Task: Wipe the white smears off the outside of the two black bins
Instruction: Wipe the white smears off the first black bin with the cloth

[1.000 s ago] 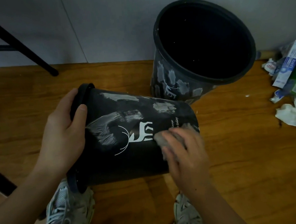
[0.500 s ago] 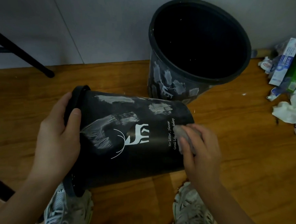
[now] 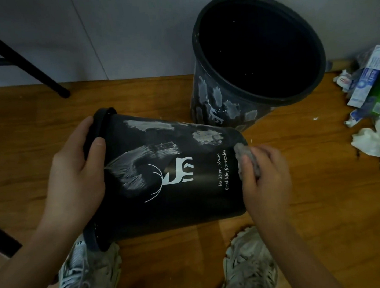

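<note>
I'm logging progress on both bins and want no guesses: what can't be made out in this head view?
- Tipped bin: underside and far side face away; smears there unknown.
- Its base edge: covered by the right hand and grey rag.
- Its rim: partly under the left hand.
- Upright bin: wall-facing side hidden; lower front blocked by the tipped bin.
- Litter: cut off by the right edge, print too small.
</note>
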The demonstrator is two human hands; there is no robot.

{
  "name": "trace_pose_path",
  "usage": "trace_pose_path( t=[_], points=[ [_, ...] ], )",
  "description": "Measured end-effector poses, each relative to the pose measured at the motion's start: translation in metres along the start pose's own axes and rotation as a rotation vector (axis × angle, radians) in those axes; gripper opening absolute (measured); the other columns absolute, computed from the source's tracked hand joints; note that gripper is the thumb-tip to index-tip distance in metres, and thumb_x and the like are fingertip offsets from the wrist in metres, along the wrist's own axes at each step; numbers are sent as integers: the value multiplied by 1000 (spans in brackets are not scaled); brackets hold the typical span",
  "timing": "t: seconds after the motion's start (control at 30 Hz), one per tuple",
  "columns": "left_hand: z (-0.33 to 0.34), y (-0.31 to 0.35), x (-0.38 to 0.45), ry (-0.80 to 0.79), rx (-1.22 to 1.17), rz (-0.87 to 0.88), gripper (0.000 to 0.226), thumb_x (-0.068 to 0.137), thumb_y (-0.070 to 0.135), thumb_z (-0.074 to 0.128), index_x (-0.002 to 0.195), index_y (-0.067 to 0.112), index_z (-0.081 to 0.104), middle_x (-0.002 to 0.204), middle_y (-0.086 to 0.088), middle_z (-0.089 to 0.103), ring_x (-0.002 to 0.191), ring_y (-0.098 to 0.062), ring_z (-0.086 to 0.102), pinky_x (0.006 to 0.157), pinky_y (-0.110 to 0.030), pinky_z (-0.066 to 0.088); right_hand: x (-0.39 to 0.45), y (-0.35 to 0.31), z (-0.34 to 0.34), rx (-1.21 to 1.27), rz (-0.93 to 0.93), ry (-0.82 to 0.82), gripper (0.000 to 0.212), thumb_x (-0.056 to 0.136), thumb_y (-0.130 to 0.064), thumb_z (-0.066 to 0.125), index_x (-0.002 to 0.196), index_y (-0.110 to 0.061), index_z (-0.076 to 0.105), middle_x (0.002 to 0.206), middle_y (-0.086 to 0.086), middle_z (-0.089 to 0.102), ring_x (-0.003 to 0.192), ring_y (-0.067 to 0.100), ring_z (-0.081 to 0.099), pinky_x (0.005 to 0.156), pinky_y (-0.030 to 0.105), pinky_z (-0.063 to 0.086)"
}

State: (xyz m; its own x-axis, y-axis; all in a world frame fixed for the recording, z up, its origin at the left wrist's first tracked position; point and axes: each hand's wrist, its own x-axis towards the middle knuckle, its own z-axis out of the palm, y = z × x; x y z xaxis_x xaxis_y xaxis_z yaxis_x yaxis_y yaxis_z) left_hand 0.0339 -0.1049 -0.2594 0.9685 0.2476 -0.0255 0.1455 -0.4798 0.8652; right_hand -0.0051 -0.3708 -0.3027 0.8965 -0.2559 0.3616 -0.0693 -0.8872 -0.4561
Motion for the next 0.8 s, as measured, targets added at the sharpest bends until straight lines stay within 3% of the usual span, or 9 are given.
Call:
trace_pose_path(
  t=[0.07, 0.13, 0.33, 0.5, 0.63, 0.73, 0.8],
  points=[
    [0, 2, -2, 4, -1, 7, 42, 102, 14, 42, 144, 9, 40, 120, 11, 45, 94, 18, 39, 68, 12, 28, 13, -5, 3, -37, 36, -19, 33, 96, -30, 45, 110, -9, 67, 109, 7, 61, 99, 15, 53, 80, 3, 30],
    [0, 3, -4, 2, 1, 6, 42, 102, 13, 42, 144, 9, 40, 119, 10, 46, 93, 18, 39, 67, 12, 28, 12, -14, 6, -32, -19, -22, 32, 96, -29, 46, 111, -10, 67, 111, 6, 60, 103, 13, 49, 86, 3, 28],
    [-1, 6, -5, -6, -28, -21, 43, 101, 13, 42, 144, 8, 39, 115, 20, 46, 87, 24, 45, 69, 11, 30, -36, -17, 6, 77, -350, -8, 27, 95, -18, 54, 110, -2, 70, 111, 15, 64, 105, 23, 58, 102, 22, 36],
    [2, 12, -9, -17, -59, -18, 40, 101, 7, 42, 141, 8, 41, 96, 32, 41, 80, 37, 42, 66, 10, 31, -23, -12, 7, 58, -195, 76, 29, 97, -22, 52, 113, -4, 68, 113, 11, 61, 106, 19, 54, 98, 18, 37],
    [1, 8, -10, -22, -81, -35, 44, 101, 12, 40, 145, 9, 36, 113, 22, 49, 86, 38, 39, 71, 10, 31, -14, -33, 15, 72, -152, 52, 30, 97, -23, 50, 116, -7, 67, 115, 9, 61, 109, 19, 52, 98, 35, 44],
    [-1, 4, -13, -19, -97, -57, 46, 102, 16, 40, 147, 14, 34, 122, 21, 47, 94, 28, 46, 74, 9, 33, -31, -54, 20, 111, -316, -21, 28, 98, -25, 50, 119, -10, 62, 118, 9, 58, 110, 18, 52, 107, 19, 31],
    [-1, 3, -14, -18, -85, -62, 47, 102, 17, 39, 148, 14, 33, 129, 15, 46, 104, 16, 45, 78, 8, 34, -45, -68, 21, 146, -447, -100, 26, 101, -28, 47, 122, -15, 56, 120, 6, 57, 111, 18, 53, 103, 24, 39]
  ],
)
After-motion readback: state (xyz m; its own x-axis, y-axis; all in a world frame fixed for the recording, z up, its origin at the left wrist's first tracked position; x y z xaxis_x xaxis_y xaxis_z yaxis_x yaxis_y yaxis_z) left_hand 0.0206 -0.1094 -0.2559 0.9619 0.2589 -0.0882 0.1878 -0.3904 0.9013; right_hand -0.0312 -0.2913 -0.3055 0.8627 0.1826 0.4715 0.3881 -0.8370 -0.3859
